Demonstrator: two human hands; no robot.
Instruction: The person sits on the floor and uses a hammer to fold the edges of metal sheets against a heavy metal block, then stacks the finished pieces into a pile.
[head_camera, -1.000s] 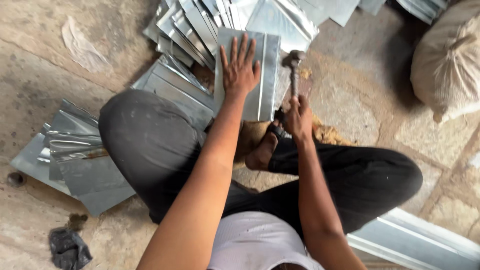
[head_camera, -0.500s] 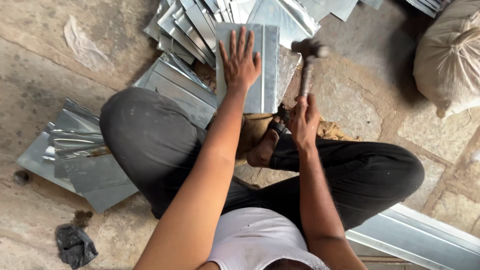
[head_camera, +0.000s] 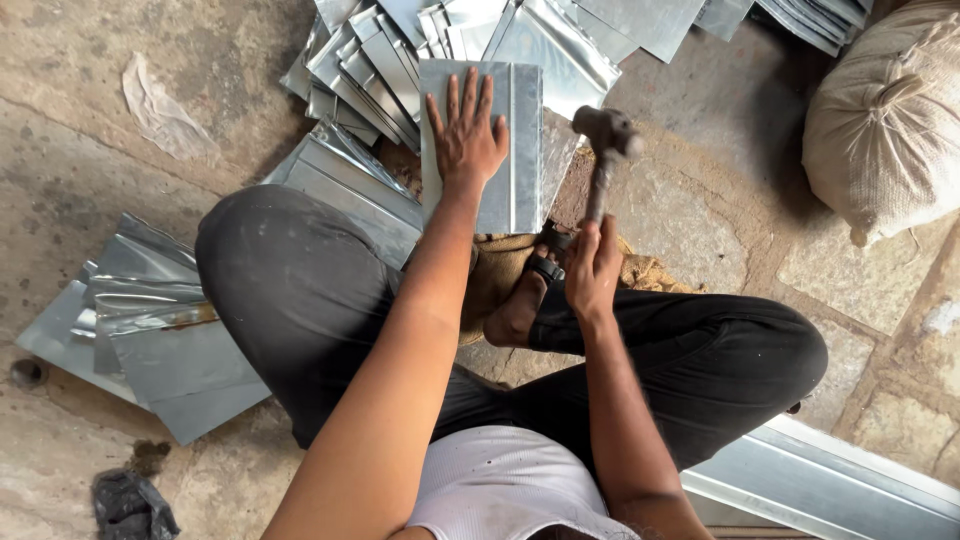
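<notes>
The person sits cross-legged on a stone floor (head_camera: 700, 210), seen from above. The left hand (head_camera: 467, 135) lies flat and open, fingers spread, pressing down on a folded metal sheet (head_camera: 520, 150) that rests in front of the knees. The sheet is grey and shiny, with a raised seam running lengthwise just right of the hand.

The right hand (head_camera: 592, 268) is closed around the handle of a hammer (head_camera: 603, 150). The hammer is lifted, its dark head above the right edge of the sheet and the floor beside it, clear of the metal. The handle runs down toward the person into the fist.

Under the near end of the sheet lies a piece of brown sacking (head_camera: 500, 270), and a bare foot (head_camera: 520, 305) with a dark sandal strap rests on it, between the two arms. The person wears dark trousers (head_camera: 290, 290) and a white top (head_camera: 500, 490).

Beyond the sheet, a heap of similar cut metal pieces (head_camera: 380, 60) spreads fanwise across the top of the view. More bent sheets (head_camera: 140, 330) lie on the floor left of the left knee. A long metal strip (head_camera: 830, 480) lies at the lower right, just beside the right leg. A filled pale sack (head_camera: 890, 120) sits at the upper right, well apart from the hammer. A crumpled dark rag (head_camera: 130, 505) lies at the lower left, and a scrap of thin plastic (head_camera: 160, 110) at the upper left.
</notes>
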